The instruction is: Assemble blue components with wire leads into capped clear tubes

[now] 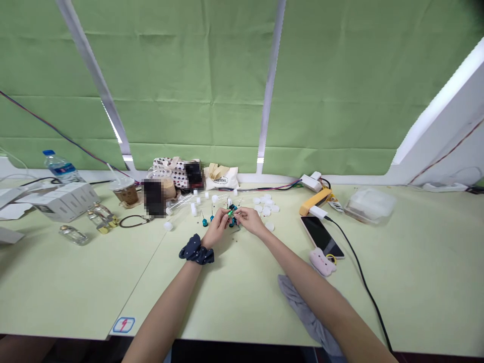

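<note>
In the head view, my left hand [216,229], with a dark dotted scrunchie [196,250] at the wrist, pinches a small green piece [230,214]. Its exact kind is too small to tell. Close against it, my right hand [249,221] has its fingertips closed at the piece's other side; what they grip is hidden. Small dark teal parts [232,222] lie just behind and under the fingertips. Left of my left hand, a teal rounded part with thin stems [204,222] rests on the table.
White round caps [269,201] lie to the right of my hands. Clear thin tubes and white pieces [193,207] are scattered on the left. A phone [322,236], a pink case [322,262] and a black cable [359,272] lie right; glass bottles [101,218] and a drink cup [126,191] stand left.
</note>
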Demonstrator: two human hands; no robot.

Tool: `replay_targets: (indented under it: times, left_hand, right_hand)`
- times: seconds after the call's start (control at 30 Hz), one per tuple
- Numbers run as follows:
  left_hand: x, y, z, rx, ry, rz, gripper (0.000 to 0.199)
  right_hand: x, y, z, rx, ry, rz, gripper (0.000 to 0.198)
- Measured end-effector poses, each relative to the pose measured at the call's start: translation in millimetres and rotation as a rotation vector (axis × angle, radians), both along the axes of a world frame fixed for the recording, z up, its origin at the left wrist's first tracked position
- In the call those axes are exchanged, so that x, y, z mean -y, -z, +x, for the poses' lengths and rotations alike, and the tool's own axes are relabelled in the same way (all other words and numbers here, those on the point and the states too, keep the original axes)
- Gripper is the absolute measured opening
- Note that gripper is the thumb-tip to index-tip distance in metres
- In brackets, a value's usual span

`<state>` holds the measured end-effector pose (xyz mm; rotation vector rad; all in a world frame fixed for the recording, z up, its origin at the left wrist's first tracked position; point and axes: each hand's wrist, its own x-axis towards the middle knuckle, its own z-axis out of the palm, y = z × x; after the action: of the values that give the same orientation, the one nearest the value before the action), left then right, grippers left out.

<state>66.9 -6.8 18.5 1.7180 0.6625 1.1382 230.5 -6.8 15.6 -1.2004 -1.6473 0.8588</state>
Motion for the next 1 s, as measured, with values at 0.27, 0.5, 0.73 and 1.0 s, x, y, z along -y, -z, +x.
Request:
replay_targets:
  times: [0.27, 0.5, 0.73, 1.0]
  left_hand:
    - [-2.6, 3.5, 0.3, 0.057, -0.012, -0.036, 0.024]
    - [-2.5, 5.9, 0.8, 0.068, -0.006, -0.042, 0.024]
    - [-0.2, 5.0, 1.4, 0.056, -0.001, -0.042, 0.024]
    - [2.6, 0.6, -0.6, -0.028, 0.023, -0.014, 0.029]
  right_hand:
    - [5.6, -3.2, 1.0, 0.138, -0.035, 0.121, 0.021]
    - [17.1, -13.1, -3.5, 0.640, 0.149, 0.283, 0.021]
    - [14.4, -7.6, -2.6, 0.495, 0.122, 0.297, 0.018]
    - [-7.7, 10.4, 4.3, 0.032, 0.125, 0.107, 0.018]
